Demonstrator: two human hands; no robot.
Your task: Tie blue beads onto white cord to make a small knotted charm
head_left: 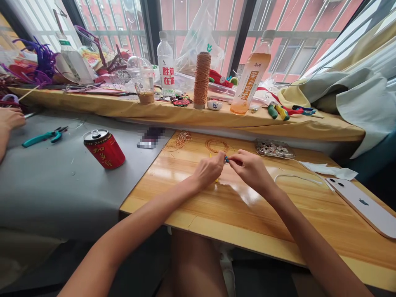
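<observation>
My left hand and my right hand meet above the wooden tabletop, both closed in a pinch. Between their fingertips is a small teal piece, too small and too covered to name. Bits of a yellow thing peek out beside and below my left hand; most of it is hidden. Just beyond the hands lies a coil of thin orange cord. Farther left sits a loose tangle of cord ends. A clear tray of small pale pieces stands beyond my right hand.
A red can and teal-handled pliers are on the grey table at left, near another person's hand. A phone and white cable lie at right. The sill holds a cord spool and tea bottle.
</observation>
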